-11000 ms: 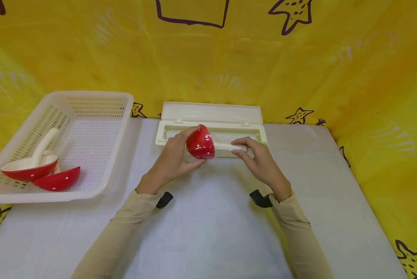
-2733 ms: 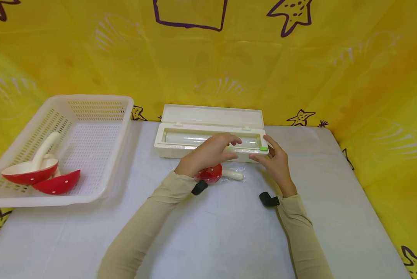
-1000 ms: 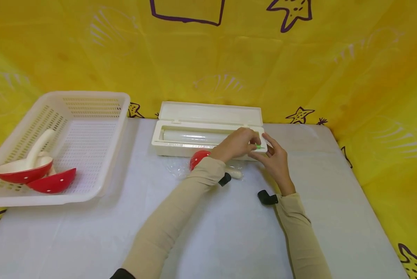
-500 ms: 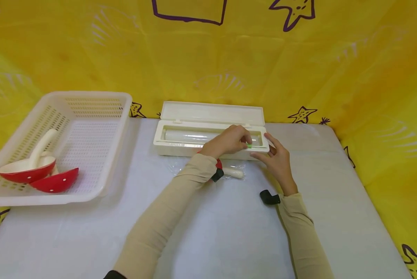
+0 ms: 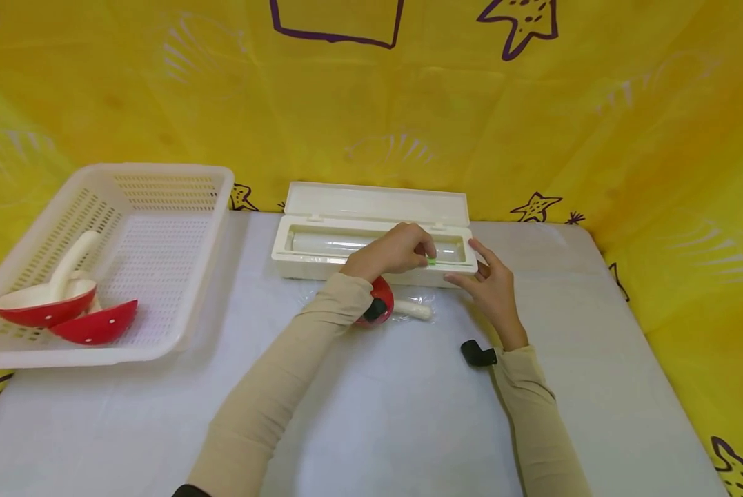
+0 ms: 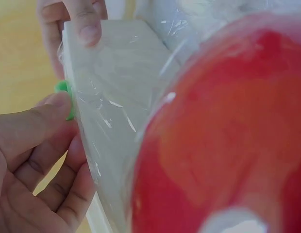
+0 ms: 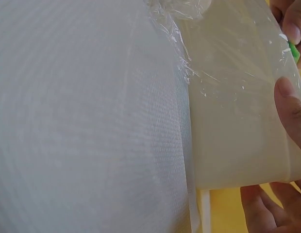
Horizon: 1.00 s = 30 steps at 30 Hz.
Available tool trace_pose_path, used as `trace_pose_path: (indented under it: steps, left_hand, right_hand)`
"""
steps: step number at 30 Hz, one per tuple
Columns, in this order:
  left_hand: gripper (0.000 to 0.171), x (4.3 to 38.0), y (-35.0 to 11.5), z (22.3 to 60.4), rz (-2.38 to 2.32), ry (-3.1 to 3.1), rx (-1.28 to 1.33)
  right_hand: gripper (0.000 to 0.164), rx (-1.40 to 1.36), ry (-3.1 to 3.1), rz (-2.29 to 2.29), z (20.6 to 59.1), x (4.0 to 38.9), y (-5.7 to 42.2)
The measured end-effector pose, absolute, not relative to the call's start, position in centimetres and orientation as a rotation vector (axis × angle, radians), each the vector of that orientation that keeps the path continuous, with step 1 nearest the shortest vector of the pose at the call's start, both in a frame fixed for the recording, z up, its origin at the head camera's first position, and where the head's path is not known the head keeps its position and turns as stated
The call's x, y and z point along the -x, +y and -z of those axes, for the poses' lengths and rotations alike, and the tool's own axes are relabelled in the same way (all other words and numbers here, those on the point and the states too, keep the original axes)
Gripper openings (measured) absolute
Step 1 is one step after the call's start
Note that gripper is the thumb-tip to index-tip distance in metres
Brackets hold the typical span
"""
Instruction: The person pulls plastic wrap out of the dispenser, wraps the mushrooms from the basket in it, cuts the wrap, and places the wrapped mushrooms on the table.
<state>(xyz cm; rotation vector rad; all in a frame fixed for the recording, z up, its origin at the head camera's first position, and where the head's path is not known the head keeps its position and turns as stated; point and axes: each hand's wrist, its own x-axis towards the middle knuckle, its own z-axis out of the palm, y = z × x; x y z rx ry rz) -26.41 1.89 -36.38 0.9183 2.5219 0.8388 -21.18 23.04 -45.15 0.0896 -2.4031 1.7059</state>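
Observation:
A white cling film dispenser (image 5: 321, 268) stands at the table's back with its lid up and a roll (image 5: 330, 243) inside. My left hand (image 5: 388, 254) pinches the green slide cutter (image 5: 432, 262) on the dispenser's front rim, right of the middle. My right hand (image 5: 494, 290) grips the dispenser's right end, thumb (image 7: 290, 109) on the front face. Clear film covers part of that face in the left wrist view. In front lies a red ladle (image 5: 412, 310) with white dots and white handle, in clear film. My left wrist partly hides its bowl.
A white perforated basket (image 5: 200, 276) on the left holds a red-and-white ladle (image 5: 73, 266) and another red ladle (image 5: 98, 324). A yellow patterned cloth (image 5: 371, 103) hangs behind and along the right side of the white-covered table (image 5: 377, 414).
Earlier both hands held the wrapped ladle; it now lies on the table. Over the last second my left hand has slid the green cutter leftward from the right end. My right hand has stayed put.

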Motion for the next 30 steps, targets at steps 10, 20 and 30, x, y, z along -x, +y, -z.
trace_pose_path:
  steps: [10, 20, 30]
  left_hand:
    - [0.019, 26.1, 0.3, 35.8, -0.780, 2.555, -0.792]
    - [0.020, 25.7, -1.6, 35.2, -0.775, 2.599, -0.793]
    - [0.017, 26.0, -4.1, 36.0, -0.837, 2.581, -0.849]
  right_hand:
    - [0.084, -0.062, -2.417, -1.729, 45.0, 21.0, 23.0]
    - [0.085, -0.058, -2.414, -1.748, 44.9, 21.1, 23.1]
    - [0.085, -0.062, -2.413, -1.762, 45.0, 21.1, 23.1]
